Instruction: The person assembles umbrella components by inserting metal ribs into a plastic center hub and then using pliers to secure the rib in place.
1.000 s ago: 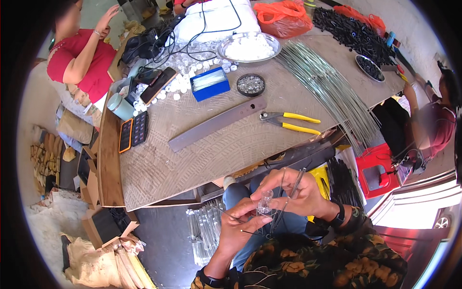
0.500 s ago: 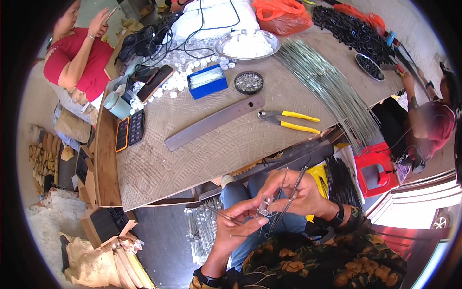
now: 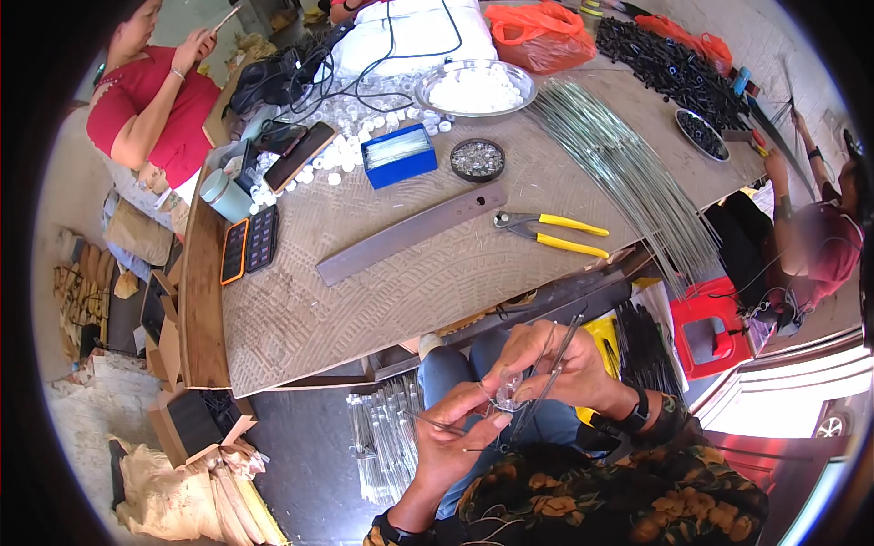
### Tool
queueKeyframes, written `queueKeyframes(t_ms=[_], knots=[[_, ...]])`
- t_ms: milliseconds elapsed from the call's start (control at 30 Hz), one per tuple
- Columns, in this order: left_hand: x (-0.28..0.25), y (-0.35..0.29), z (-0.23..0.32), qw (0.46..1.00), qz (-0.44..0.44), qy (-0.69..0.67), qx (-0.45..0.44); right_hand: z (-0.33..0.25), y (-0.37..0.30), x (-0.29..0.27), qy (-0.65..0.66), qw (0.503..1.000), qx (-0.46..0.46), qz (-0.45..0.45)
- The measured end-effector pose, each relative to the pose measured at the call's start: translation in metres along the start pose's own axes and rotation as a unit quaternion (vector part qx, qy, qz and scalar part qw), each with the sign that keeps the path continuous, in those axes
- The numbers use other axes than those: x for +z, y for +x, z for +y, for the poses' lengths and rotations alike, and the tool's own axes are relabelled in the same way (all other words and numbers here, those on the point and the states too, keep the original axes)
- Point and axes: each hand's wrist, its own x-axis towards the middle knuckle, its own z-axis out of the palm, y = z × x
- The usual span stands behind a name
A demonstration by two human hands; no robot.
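Above my lap, my two hands meet around a small clear plastic piece. My left hand is closed, with a thin metal rod between its fingers and its fingertips against the clear piece. Pinched in my right hand are several thin metal rods, which slant down past the clear piece. The fingertips partly hide how the rods and the piece join. Beyond my hands, yellow-handled pliers lie on the table, beside a flat metal bar.
Long thin rods lie across the table's right side. Farther back are a blue box, a round dish and a tray of white caps. A red stool stands at right. Two people are nearby.
The view has shifted slightly. My hands stay together around the clear piece, with small finger movements. The person at right has raised an arm; the person at left still holds up a phone.
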Motion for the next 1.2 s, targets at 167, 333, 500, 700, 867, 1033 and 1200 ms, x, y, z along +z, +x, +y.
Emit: queueKeyframes(t_ms=[167, 333, 500, 700, 867, 1033, 1200], knots=[[0.001, -0.004, -0.001, 0.997, 0.025, 0.068, 0.039, 0.001, -0.001, 0.002, -0.035, 0.999, -0.005, -0.007], [-0.003, -0.004, 0.002, 0.999, 0.012, 0.049, 0.011, 0.008, -0.001, 0.011, -0.019, 0.999, 0.023, 0.030], [-0.007, -0.002, -0.007, 0.998, 0.039, -0.023, 0.033, 0.030, -0.025, 0.006, 0.029, 0.994, 0.104, 0.027], [-0.008, 0.002, -0.005, 0.996, 0.061, -0.051, 0.028, 0.030, -0.017, 0.000, 0.079, 0.980, 0.181, 0.003], [-0.005, 0.001, 0.002, 0.996, 0.063, -0.057, 0.011, 0.031, -0.008, -0.013, 0.121, 0.965, 0.215, -0.094], [-0.008, -0.005, -0.001, 0.993, 0.086, -0.075, 0.029, 0.023, -0.009, -0.002, 0.062, 0.971, 0.218, -0.077], [-0.009, -0.014, -0.004, 0.987, 0.117, -0.103, 0.039, 0.021, -0.014, 0.011, 0.021, 0.980, 0.196, -0.034]])
